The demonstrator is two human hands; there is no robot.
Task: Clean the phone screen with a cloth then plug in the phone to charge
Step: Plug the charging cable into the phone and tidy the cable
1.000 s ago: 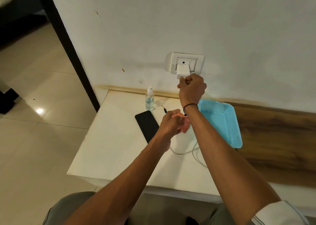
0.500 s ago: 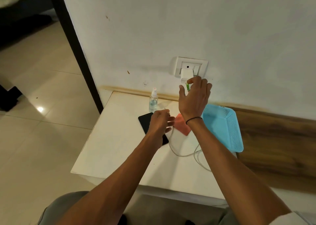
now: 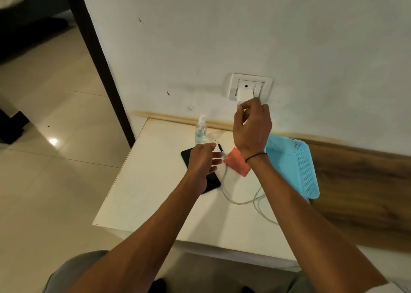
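I count one phone [image 3: 201, 172] flat on the table [image 3: 142, 192] under my relaxed left hand [image 3: 203, 158]; one cloth [image 3: 236, 164] beside it. My right hand [image 3: 252, 126] pinches the one charger [image 3: 244, 96].

Both bare forearms reach forward from the bottom of the view. The right hand [image 3: 252, 126] is raised higher and farther out, back of the hand toward the camera, fingers curled with the fingertips bunched at the top; what its grip closes on is hidden behind the hand. A thin dark band circles the right wrist. The left hand [image 3: 203, 159] sits lower, palm down, fingers loosely extended and slightly spread, thumb toward the right arm.
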